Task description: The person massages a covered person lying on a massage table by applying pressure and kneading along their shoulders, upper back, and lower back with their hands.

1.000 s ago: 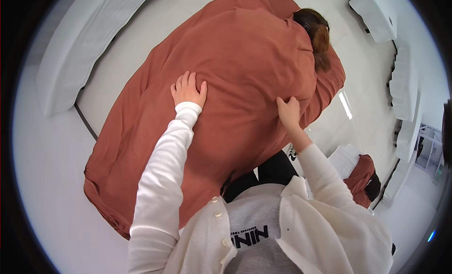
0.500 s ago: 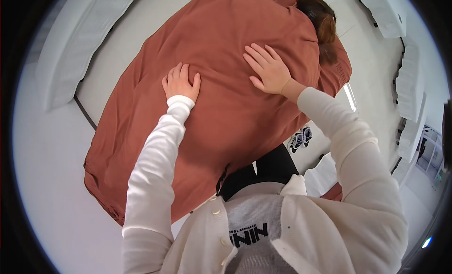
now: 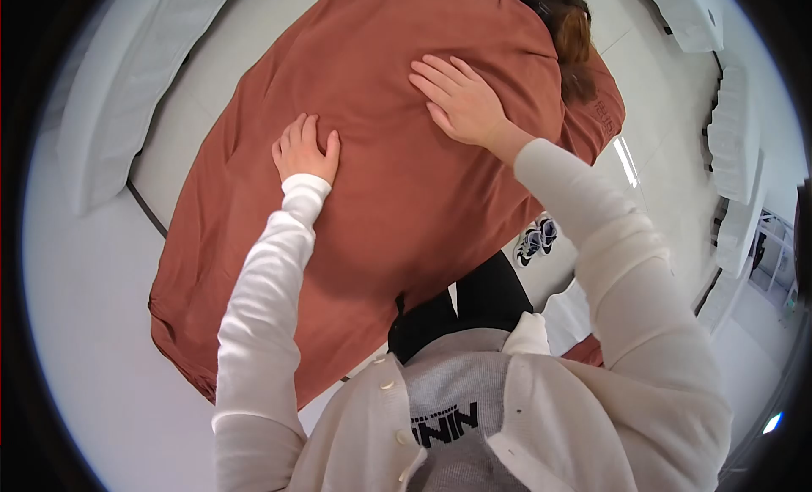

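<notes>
Working through the rust-red cloth (image 3: 381, 217), we judged it best to spread contact over the whole palms, keep the pressure even between both sides, and avoid digging in fingertips or dragging the fabric into folds. The cloth lay right in front of us, draped over a person (image 3: 573, 35) whose head was at the upper right. Our left hand (image 3: 306, 150) was unclenched, laid palm down on the cloth, thumb well apart from the fingers, gripping nothing. Our right hand (image 3: 462, 101), farther forward and nearer that head, was likewise spread flat, fingers slightly parted, grasping nothing. The two lay well apart; how hard either pressed, we could not tell.
</notes>
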Tool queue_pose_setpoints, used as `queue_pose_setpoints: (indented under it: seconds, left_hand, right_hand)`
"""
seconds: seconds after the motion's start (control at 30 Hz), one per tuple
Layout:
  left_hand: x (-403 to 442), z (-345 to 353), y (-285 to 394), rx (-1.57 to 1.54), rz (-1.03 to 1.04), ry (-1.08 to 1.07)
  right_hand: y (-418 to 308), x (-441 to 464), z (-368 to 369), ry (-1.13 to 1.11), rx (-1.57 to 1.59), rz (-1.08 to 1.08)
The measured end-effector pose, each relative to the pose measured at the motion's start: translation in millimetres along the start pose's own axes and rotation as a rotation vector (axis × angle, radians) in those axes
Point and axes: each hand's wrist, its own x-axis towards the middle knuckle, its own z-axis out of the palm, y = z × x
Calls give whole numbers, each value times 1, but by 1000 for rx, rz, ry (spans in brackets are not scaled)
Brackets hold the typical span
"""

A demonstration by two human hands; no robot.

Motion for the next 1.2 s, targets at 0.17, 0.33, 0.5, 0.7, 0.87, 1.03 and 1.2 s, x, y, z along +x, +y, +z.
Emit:
queue_pose_setpoints:
  seconds: [0.17, 0.33, 0.5, 0.7, 0.87, 1.03, 1.2]
  left_hand:
    - [4, 5, -5, 11, -29, 8]
    - [-1, 0, 1, 1, 5, 19]
    - [-3, 5, 0, 7, -4, 61]
    - [3, 6, -2, -11, -27, 17]
    - [0, 3, 4, 32, -30, 9]
    - [2, 2, 1, 11, -44, -11]
    - [2, 2, 4, 5, -35, -4]
  right_hand:
    - [-42, 5, 17, 69, -86, 173]
    - [-25, -12, -4, -15, -58, 90]
    - [-10, 8, 5, 76, -14, 59]
    - [-39, 3, 21, 112, -108, 186]
    - [-18, -10, 3, 111, -40, 155]
    - [-44, -10, 8, 154, 79, 253]
    - [-87, 7, 27, 214, 34, 580]
